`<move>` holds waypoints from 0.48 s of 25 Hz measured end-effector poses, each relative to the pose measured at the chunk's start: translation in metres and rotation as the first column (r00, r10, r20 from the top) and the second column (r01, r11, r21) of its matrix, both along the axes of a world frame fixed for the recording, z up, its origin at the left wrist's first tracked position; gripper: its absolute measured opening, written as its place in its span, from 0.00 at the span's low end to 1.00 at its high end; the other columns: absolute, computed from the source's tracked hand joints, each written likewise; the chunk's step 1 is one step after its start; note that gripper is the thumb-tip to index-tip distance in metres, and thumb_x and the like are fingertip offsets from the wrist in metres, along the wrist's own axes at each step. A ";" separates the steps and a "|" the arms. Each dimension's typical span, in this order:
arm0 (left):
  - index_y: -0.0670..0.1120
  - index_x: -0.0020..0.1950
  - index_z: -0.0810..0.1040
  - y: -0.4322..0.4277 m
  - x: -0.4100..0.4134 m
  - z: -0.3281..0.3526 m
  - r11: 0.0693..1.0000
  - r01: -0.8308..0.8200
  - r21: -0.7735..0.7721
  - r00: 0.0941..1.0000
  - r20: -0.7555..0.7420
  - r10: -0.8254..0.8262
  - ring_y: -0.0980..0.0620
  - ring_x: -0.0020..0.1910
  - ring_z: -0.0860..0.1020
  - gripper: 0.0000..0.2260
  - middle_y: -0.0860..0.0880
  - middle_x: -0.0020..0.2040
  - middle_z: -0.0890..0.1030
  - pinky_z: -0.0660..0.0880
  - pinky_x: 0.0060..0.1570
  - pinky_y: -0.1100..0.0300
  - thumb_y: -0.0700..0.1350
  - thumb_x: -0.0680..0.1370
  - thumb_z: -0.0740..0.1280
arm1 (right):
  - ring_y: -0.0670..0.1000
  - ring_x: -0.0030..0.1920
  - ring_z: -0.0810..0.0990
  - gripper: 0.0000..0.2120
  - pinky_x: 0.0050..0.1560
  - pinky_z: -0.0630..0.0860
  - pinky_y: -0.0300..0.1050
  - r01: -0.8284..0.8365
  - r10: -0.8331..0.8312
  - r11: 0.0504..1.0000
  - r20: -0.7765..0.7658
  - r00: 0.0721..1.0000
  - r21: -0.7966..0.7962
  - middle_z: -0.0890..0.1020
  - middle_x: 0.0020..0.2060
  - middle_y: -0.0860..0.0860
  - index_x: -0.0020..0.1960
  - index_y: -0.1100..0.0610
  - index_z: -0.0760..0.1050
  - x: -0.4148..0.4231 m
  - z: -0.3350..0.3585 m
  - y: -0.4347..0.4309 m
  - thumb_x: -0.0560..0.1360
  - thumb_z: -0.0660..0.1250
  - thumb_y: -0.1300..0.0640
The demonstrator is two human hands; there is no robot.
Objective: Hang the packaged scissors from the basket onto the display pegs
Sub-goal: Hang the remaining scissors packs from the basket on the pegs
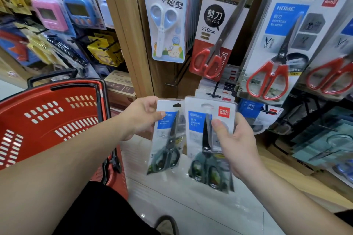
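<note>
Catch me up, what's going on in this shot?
A person is restocking a shop's scissors display. The left hand holds one packaged pair of dark-handled scissors and the right hand holds a second, similar pack, both upright below the pegs. Neither is hung yet. Above them hang packs of blue children's scissors and red-handled scissors. The red shopping basket stands to the left, its inside not visible.

Pink timer, blue timer, cardboard boxes, white floor
</note>
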State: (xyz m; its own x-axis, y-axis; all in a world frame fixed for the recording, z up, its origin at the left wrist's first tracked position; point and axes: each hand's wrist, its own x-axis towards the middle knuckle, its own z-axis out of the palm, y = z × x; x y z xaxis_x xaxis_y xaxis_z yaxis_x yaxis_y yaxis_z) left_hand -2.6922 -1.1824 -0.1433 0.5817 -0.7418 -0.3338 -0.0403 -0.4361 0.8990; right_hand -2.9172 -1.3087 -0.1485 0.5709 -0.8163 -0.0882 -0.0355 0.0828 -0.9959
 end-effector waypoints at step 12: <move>0.51 0.71 0.75 -0.061 0.008 -0.022 0.970 -0.241 0.033 0.970 -0.017 0.242 0.51 0.61 0.81 0.14 0.51 0.65 0.83 0.78 0.40 0.59 0.53 0.87 0.61 | 0.36 0.44 0.85 0.08 0.37 0.78 0.29 -0.019 0.018 0.999 -0.042 0.999 -0.026 0.87 0.43 0.37 0.54 0.53 0.79 0.012 -0.004 0.004 0.79 0.72 0.64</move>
